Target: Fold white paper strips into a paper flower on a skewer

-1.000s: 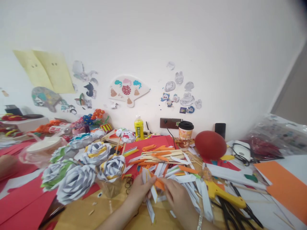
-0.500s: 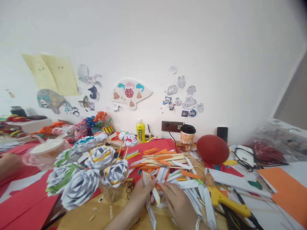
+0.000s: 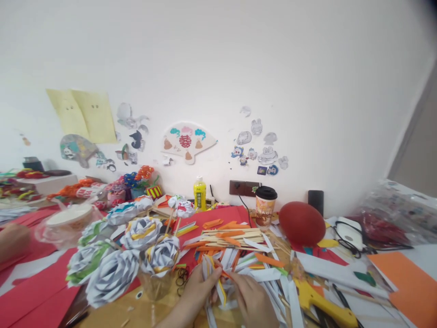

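Note:
My left hand (image 3: pixel 198 288) pinches a fan of folded white paper strips (image 3: pixel 209 269) with yellow edges, held upright near the bottom centre. My right hand (image 3: pixel 251 298) meets it from the right, its fingertips on a thin orange strip (image 3: pixel 226 274) tucked into the bundle. Both hands work just above a heap of loose white and orange strips (image 3: pixel 259 269) on the table. To the left of my left hand, several grey-and-white paper roses (image 3: pixel 112 271) on sticks stand in a clear cup (image 3: pixel 155 282).
A bundle of wooden sticks (image 3: pixel 232 236), a lidded coffee cup (image 3: pixel 265 206), a yellow bottle (image 3: pixel 200 193) and a red ball (image 3: pixel 302 223) lie beyond the strips. A yellow glue gun (image 3: pixel 321 300) and orange card (image 3: pixel 409 282) are at right. Another person's hand (image 3: pixel 12 239) shows at far left.
The view has tilted upward, so everything sits lower in frame. My hands stay together on the strip bundle, with the orange strip now pushed further in.

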Tool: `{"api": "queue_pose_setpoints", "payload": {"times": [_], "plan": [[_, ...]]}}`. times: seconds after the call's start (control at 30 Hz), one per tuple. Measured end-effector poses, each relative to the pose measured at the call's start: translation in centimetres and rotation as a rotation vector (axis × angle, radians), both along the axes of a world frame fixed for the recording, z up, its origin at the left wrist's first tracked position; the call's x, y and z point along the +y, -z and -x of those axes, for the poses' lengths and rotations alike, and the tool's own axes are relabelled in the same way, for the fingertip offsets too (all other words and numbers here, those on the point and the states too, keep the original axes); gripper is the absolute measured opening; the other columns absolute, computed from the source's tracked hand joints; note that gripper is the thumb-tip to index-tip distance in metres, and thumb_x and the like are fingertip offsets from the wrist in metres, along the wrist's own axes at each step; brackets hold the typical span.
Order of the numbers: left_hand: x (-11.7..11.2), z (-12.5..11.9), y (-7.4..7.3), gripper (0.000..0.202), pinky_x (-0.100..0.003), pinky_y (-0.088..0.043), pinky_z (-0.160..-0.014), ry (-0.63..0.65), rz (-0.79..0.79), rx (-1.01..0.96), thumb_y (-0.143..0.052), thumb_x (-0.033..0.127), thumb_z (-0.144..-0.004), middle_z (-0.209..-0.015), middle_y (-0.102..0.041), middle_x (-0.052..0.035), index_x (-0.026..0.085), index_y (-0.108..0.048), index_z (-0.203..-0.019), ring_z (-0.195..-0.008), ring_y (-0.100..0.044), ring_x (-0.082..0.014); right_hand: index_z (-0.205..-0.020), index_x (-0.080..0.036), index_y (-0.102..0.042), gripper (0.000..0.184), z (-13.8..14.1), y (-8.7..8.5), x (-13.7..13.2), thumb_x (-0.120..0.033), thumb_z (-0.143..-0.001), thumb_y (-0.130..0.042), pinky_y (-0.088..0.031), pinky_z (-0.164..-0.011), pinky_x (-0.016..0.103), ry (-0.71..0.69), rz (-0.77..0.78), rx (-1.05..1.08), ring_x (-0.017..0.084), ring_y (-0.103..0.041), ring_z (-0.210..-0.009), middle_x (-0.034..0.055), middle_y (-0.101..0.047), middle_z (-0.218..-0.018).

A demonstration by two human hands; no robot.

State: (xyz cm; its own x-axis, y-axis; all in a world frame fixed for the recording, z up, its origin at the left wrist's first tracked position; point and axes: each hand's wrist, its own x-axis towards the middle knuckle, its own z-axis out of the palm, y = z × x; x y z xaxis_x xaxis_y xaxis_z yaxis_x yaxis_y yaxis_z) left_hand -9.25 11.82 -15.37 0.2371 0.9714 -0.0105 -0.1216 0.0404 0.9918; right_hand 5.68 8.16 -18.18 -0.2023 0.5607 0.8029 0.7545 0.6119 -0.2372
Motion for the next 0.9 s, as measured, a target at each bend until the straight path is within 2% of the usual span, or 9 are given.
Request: {"api": "queue_pose_setpoints", "payload": {"times": [0.17,0.3,0.47,0.6,0.73,0.8,0.9], "plan": [[0.3,0.3,0.2,0.047,-0.018,-0.029,-0.035,0.032,-0.054,0.043,-0.063,0.058,-0.059,-0.047,-0.055,0.0047,0.015,-0.052,-0.073,-0.030,-0.039,-0.0053,-0.103,-0.017,-0.056,0.027,0.0,-0.1,-0.2,-0.012,-0.085,-0.036,-0.051,-0.065,0.026,0.020,0.104,0.075,0.017,-0.064,-0.074,0.0070,-0.068,-0.083],[0.5,0.6,0.3,0.045,-0.018,-0.028,-0.037,0.044,-0.110,0.102,-0.062,0.058,-0.060,-0.035,-0.043,0.0081,0.015,-0.053,-0.067,-0.031,-0.036,-0.0061,-0.101,-0.018,-0.057,0.025,0.4,-0.8,-0.8,-0.016,-0.086,-0.037,-0.048,-0.069,0.027,-0.001,0.264,0.153,0.018,-0.063,-0.079,0.0072,-0.067,-0.088],[-0.1,0.6,-0.2,0.046,-0.019,-0.032,-0.039,0.008,-0.104,0.108,-0.065,0.059,-0.056,-0.045,-0.052,0.0054,0.016,-0.053,-0.065,-0.036,-0.041,-0.0076,-0.088,-0.020,-0.060,0.017,1.0,-1.6,-1.1,-0.024,-0.084,-0.044,-0.043,-0.063,0.024,-0.025,0.428,0.202,0.017,-0.061,-0.070,0.0033,-0.067,-0.077],[-0.7,0.6,-1.1,0.044,-0.021,-0.038,-0.046,-0.027,-0.136,0.155,-0.070,0.056,-0.050,-0.049,-0.057,0.0022,0.016,-0.054,-0.061,-0.046,-0.050,-0.0122,-0.078,-0.018,-0.061,0.022,1.0,-2.4,-1.0,-0.023,-0.086,-0.041,-0.039,-0.058,0.021,-0.103,0.503,0.236,0.014,-0.058,-0.063,0.0014,-0.064,-0.069],[-0.9,0.7,-1.5,0.045,-0.020,-0.032,-0.040,-0.072,-0.111,0.177,-0.066,0.058,-0.053,-0.042,-0.052,0.0040,0.016,-0.052,-0.056,-0.037,-0.043,-0.0096,-0.080,-0.017,-0.062,0.020,0.5,-3.9,-1.1,-0.023,-0.084,-0.044,-0.040,-0.061,0.020,-0.246,0.629,0.338,0.013,-0.057,-0.066,0.0011,-0.064,-0.071],[-1.0,0.7,-1.5,0.046,-0.019,-0.028,-0.037,-0.076,-0.091,0.166,-0.065,0.060,-0.054,-0.037,-0.048,0.0055,0.017,-0.050,-0.054,-0.033,-0.038,-0.0077,-0.081,-0.017,-0.062,0.018,0.3,-4.7,-1.5,-0.025,-0.083,-0.046,-0.040,-0.061,0.020,-0.270,0.680,0.343,0.013,-0.056,-0.066,0.0008,-0.063,-0.071],[-1.2,0.5,-1.0,0.049,-0.019,-0.025,-0.033,0.030,-0.080,0.131,-0.064,0.064,-0.051,-0.035,-0.049,0.0049,0.018,-0.048,-0.053,-0.027,-0.035,-0.0067,-0.082,-0.017,-0.061,0.019,-0.2,-5.1,-2.5,-0.028,-0.082,-0.046,-0.040,-0.059,0.021,-0.246,0.722,0.307,0.014,-0.054,-0.063,0.0003,-0.061,-0.068]]}}
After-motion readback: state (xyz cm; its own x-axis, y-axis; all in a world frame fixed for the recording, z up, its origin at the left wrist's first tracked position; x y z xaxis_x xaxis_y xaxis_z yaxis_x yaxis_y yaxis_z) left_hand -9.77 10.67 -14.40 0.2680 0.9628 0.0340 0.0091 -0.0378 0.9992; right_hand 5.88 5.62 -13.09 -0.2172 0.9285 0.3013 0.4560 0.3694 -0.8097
